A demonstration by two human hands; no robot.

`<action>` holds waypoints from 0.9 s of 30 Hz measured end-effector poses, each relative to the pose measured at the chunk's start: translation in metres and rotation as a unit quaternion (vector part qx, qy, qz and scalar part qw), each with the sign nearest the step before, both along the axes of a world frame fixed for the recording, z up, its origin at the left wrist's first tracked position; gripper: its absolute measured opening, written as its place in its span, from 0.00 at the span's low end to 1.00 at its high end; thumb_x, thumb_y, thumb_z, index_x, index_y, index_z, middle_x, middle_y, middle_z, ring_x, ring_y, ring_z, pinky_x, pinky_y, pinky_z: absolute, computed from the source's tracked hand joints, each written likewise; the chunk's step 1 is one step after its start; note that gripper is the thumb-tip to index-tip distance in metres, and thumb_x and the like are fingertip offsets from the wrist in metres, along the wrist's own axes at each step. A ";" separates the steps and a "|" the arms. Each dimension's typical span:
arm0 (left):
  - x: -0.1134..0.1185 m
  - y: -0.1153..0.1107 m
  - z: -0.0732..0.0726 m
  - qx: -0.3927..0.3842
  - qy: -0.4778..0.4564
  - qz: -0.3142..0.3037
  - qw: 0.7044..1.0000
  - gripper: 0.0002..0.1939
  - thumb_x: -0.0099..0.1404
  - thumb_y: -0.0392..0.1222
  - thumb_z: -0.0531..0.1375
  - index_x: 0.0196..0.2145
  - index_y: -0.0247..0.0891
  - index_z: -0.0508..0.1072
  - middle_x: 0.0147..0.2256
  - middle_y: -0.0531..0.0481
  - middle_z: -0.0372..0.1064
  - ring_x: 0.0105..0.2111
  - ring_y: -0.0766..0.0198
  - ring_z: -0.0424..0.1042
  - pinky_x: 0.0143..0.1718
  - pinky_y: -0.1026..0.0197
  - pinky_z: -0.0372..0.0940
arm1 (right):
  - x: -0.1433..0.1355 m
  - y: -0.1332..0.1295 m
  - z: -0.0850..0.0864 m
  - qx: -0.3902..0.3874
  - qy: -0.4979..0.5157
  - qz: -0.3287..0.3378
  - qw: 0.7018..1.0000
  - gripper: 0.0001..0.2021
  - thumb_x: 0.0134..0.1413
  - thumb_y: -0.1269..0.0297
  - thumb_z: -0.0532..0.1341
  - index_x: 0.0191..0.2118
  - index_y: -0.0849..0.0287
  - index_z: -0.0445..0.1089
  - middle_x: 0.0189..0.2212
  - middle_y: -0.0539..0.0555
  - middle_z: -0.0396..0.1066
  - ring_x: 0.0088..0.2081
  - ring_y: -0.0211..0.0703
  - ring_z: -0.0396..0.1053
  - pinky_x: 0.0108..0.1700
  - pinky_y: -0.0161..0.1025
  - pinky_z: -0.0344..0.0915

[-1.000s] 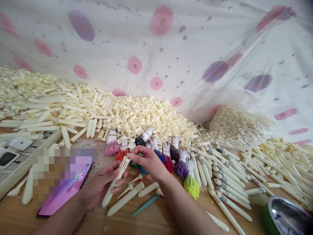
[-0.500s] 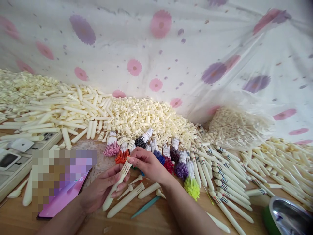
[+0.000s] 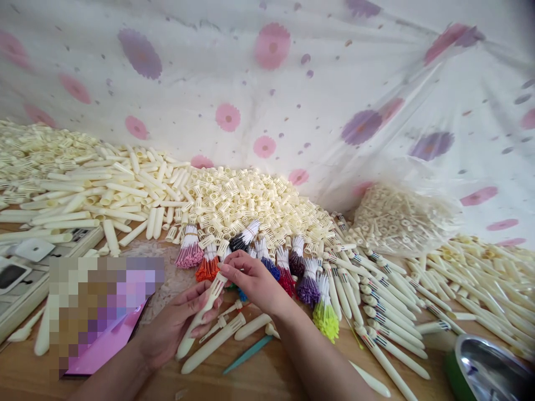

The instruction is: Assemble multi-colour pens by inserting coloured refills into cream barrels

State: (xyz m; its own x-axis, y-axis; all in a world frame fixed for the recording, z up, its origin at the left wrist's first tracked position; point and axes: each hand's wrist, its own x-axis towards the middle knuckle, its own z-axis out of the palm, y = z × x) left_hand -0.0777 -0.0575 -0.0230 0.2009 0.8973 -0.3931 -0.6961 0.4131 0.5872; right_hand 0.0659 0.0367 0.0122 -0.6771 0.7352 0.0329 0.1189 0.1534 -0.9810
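My left hand [image 3: 179,314] is wrapped round a cream pen barrel [image 3: 195,329], tilted with its slotted end up and to the right. The fingertips of my right hand [image 3: 246,278] pinch the top of that slotted end; whether a small part sits between them is hidden. Just below lie another slotted pen barrel [image 3: 214,343], a plain cream tube [image 3: 252,326] and a teal pointed stick [image 3: 247,355]. Bundles of refills stand behind my hands, among them pink [image 3: 190,248], orange [image 3: 208,263], red [image 3: 285,272], purple [image 3: 309,283] and yellow-green [image 3: 326,314] ones.
A heap of slotted cream sleeves [image 3: 251,200] rises at the back. Cream tubes [image 3: 125,189] are piled left, and pens with coloured sliders [image 3: 397,317] lie right. A phone [image 3: 111,334], partly pixelated, a clear bag of small parts [image 3: 401,217] and a metal-lined green bowl [image 3: 455,367] surround the work area.
The whole view has shifted slightly. My hands keep nearly the same pose on the pen barrel, with the right fingers still at its slotted top.
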 end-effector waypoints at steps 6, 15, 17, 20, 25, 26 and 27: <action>0.002 0.000 -0.004 -0.001 0.009 0.006 1.000 0.11 0.52 0.40 0.68 0.32 0.34 0.73 0.26 0.52 0.68 0.18 0.77 0.59 0.13 0.77 0.53 | -0.004 -0.002 -0.007 0.035 -0.002 0.000 0.999 0.19 0.55 0.50 0.54 0.22 0.58 0.58 0.29 0.51 0.63 0.33 0.39 0.61 0.38 0.37 0.59; -0.019 0.008 0.010 0.038 0.012 0.114 0.993 0.05 0.59 0.38 0.62 0.29 0.35 0.69 0.23 0.57 0.61 0.16 0.77 0.55 0.13 0.75 0.57 | -0.002 0.010 -0.018 0.275 -0.061 -0.075 0.957 0.05 0.57 0.66 0.55 0.39 0.58 0.65 0.37 0.56 0.68 0.39 0.43 0.65 0.42 0.40 0.63; -0.022 0.010 0.010 0.022 0.046 0.181 0.982 0.07 0.63 0.37 0.57 0.27 0.35 0.68 0.22 0.58 0.60 0.16 0.77 0.56 0.14 0.75 0.58 | -0.007 0.010 -0.025 0.379 -0.111 0.002 0.919 0.06 0.56 0.68 0.56 0.40 0.58 0.67 0.39 0.57 0.70 0.42 0.45 0.64 0.45 0.41 0.62; -0.020 0.013 0.004 -0.027 0.140 0.259 0.955 0.10 0.64 0.37 0.54 0.25 0.35 0.67 0.21 0.57 0.63 0.17 0.74 0.59 0.16 0.73 0.60 | -0.018 0.008 -0.042 0.471 -0.165 0.070 0.864 0.11 0.56 0.68 0.57 0.46 0.59 0.65 0.43 0.58 0.71 0.47 0.47 0.63 0.50 0.43 0.59; -0.012 0.013 -0.011 -0.076 0.212 0.267 0.937 0.08 0.57 0.43 0.63 0.25 0.36 0.71 0.21 0.56 0.68 0.20 0.70 0.65 0.21 0.69 0.64 | -0.030 0.012 -0.062 0.504 -0.183 0.057 0.842 0.10 0.56 0.65 0.58 0.43 0.59 0.67 0.40 0.56 0.74 0.46 0.47 0.65 0.53 0.43 0.57; -0.011 0.013 -0.013 -0.071 0.217 0.261 0.938 0.08 0.56 0.43 0.64 0.26 0.36 0.72 0.21 0.55 0.69 0.21 0.69 0.67 0.23 0.68 0.65 | -0.031 0.013 -0.062 0.501 -0.180 0.053 0.845 0.08 0.56 0.65 0.58 0.41 0.59 0.68 0.37 0.56 0.74 0.44 0.46 0.66 0.51 0.42 0.59; -0.009 0.012 -0.015 -0.063 0.219 0.254 0.940 0.08 0.55 0.43 0.65 0.26 0.36 0.73 0.22 0.55 0.70 0.23 0.68 0.68 0.24 0.67 0.66 | -0.031 0.013 -0.062 0.498 -0.175 0.049 0.848 0.06 0.57 0.66 0.57 0.39 0.59 0.69 0.35 0.56 0.74 0.42 0.45 0.67 0.49 0.41 0.60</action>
